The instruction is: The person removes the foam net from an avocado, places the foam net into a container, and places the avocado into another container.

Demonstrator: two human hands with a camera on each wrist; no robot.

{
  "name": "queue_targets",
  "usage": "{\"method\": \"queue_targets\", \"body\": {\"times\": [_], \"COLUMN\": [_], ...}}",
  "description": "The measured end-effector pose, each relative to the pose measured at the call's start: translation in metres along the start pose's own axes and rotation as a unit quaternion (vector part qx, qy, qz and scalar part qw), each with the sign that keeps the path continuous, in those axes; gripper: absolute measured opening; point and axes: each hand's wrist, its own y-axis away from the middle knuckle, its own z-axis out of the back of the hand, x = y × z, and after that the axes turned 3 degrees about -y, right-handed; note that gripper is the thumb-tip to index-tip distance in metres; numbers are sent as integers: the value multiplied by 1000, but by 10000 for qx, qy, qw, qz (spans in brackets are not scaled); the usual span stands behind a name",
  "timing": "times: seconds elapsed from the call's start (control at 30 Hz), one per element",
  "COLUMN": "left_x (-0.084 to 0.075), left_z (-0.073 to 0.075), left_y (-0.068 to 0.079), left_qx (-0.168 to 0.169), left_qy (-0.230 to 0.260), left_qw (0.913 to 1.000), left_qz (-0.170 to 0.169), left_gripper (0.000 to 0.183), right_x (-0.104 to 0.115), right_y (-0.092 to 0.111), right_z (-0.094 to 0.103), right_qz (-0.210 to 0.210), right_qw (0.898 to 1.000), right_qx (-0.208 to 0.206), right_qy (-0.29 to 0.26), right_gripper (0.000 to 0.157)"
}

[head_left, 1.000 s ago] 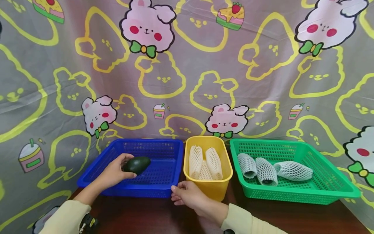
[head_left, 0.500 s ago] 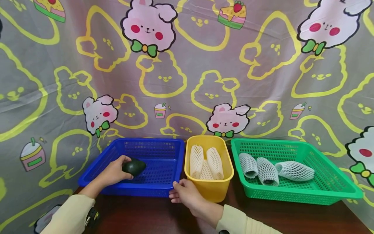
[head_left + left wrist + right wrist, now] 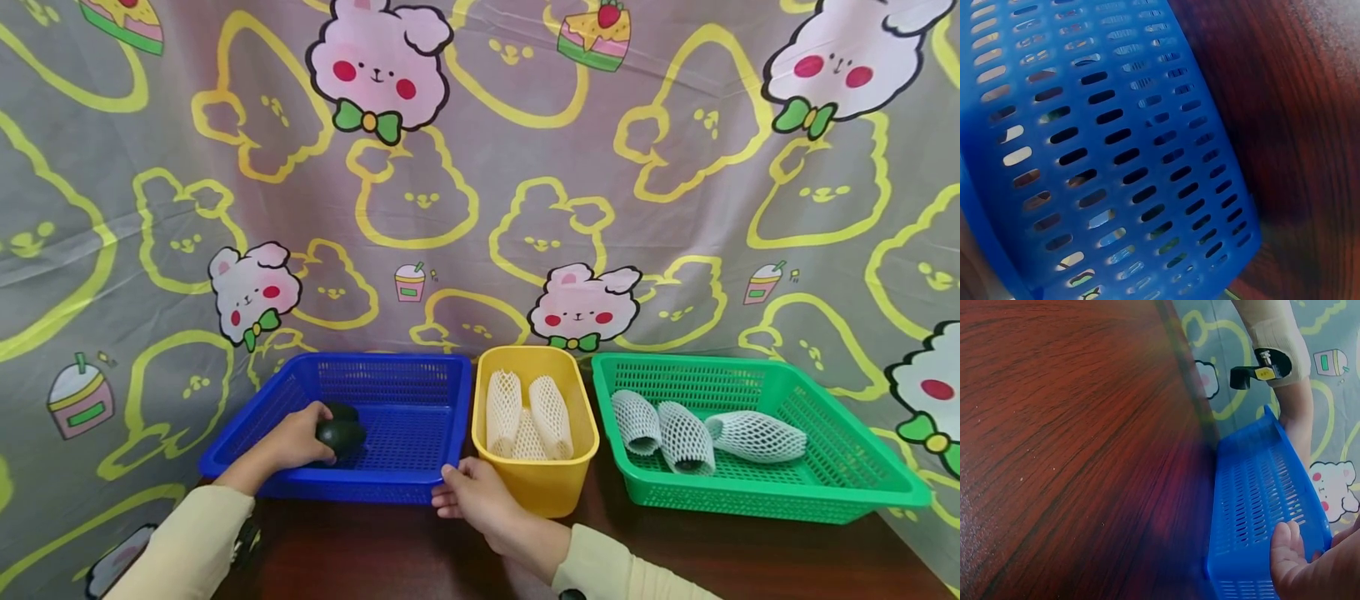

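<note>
In the head view my left hand (image 3: 300, 437) reaches over the near left rim of the blue basket (image 3: 408, 479). Its fingers and thumb grip a dark green avocado (image 3: 345, 439) low inside; a second dark green shape (image 3: 342, 410) shows just behind it. The left wrist view has mostly the perforated outer wall of the blue basket (image 3: 1122, 144), which hides the grasp. At the basket's near right corner, my right hand (image 3: 472, 496) pinches the rim, thumb on top. The right wrist view shows the fingertips (image 3: 1286, 540) against the outside wall.
A yellow bin (image 3: 536, 483) stands beside the blue basket, holding several white foam net sleeves (image 3: 551, 417). On the right, a green basket (image 3: 757, 504) contains net-wrapped pieces (image 3: 757, 437), one with something dark inside. Behind hangs a patterned cloth (image 3: 480, 167); all stand on a dark wooden table (image 3: 360, 550).
My left hand has moved slightly right and lower in the blue basket, and the avocado it holds has turned and come lower. A second dark shape now shows behind. My right hand has barely shifted.
</note>
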Motion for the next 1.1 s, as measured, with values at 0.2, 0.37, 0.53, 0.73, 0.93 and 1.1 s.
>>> {"method": "queue_targets", "body": {"times": [0.2,0.37,0.53,0.73,0.93,1.1], "left_x": [1,2,2,1,-3,-5], "left_z": [-3,-5,-7,-8,-8,-6], "left_y": [-3,-5,-6,-9,-8,-8], "left_qx": [171,240,227,238,315,348], "left_qy": [-161,-360,-553,-628,-693,-705], "left_qw": [9997,9989,9979,9974,9967,9966], "left_qz": [-100,-189,-253,-274,-295,-250], "left_gripper": [58,58,59,61,62,66], "right_x": [0,0,1,2,1,0], "right_y": [0,0,0,-1,-1,-2], "right_z": [0,0,1,1,1,2], "right_qz": [-28,-52,-65,-52,-64,-88], "right_qw": [10000,10000,9999,9999,9999,9998], "right_qx": [5,5,23,32,47,36], "right_qy": [55,84,88,87,140,180], "right_gripper": [16,16,16,15,16,16]}}
